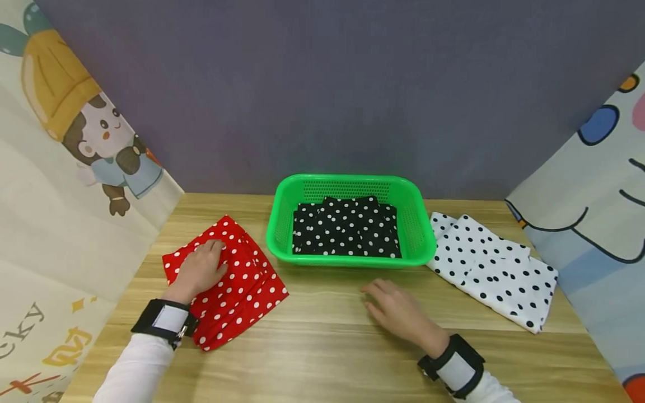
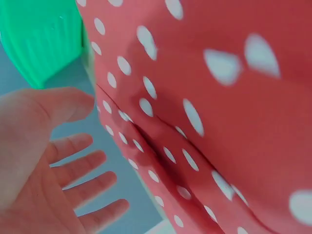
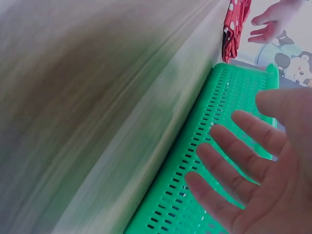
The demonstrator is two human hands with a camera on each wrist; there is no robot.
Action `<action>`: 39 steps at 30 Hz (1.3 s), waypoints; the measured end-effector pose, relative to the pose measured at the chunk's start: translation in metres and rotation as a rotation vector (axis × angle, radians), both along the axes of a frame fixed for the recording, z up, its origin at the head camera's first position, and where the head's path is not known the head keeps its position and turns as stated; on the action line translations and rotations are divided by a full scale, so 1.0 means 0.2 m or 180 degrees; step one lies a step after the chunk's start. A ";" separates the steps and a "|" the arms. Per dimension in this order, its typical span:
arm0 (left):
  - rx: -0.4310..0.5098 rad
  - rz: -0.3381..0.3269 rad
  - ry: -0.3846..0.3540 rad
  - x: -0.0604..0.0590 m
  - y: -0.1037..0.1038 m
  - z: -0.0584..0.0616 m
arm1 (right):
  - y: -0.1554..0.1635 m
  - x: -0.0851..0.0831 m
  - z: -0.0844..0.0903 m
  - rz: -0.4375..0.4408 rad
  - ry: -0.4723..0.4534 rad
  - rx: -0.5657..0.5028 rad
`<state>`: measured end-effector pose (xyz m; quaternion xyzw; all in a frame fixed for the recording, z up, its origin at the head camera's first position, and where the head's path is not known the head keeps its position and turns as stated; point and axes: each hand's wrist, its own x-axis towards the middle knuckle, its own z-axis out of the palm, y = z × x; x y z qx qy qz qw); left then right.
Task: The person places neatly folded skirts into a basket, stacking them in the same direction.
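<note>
My left hand [image 1: 200, 270] hovers over a red cloth with white dots [image 1: 242, 280], folded flat at the left of the table. In the left wrist view its fingers [image 2: 92, 187] are spread and hold nothing, with the red cloth [image 2: 195, 122] beside them. Just in front of the green basket [image 1: 347, 261], my right hand [image 1: 400, 313] is held over the wood. The right wrist view shows its fingers [image 3: 229, 161] parted and slightly bent, with nothing between them. Inside the basket lies a folded black cloth with white dots [image 1: 347, 229].
A folded white cloth with black dots [image 1: 496, 274] lies right of the basket, its left edge close by the basket's rim. The wooden table [image 1: 312, 347] meets a dark grey wall [image 1: 342, 95] at the back. Printed curtains [image 1: 60, 224] hang along both sides.
</note>
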<state>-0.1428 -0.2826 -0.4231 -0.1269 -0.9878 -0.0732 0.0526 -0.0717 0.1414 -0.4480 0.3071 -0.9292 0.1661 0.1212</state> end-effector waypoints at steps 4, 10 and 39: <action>-0.0010 0.0022 -0.0135 -0.04 -0.04 -0.01 | -0.02 0.00 -0.01 0.0101 0.0075 -0.0030; -0.0116 0.0038 -0.0412 -0.08 -0.10 -0.05 | -0.04 0.00 -0.01 0.0183 0.0095 -0.0087; -0.0294 -0.0078 -0.0480 0.08 -0.05 -0.10 | -0.14 0.06 -0.07 0.0138 -0.0032 -0.0144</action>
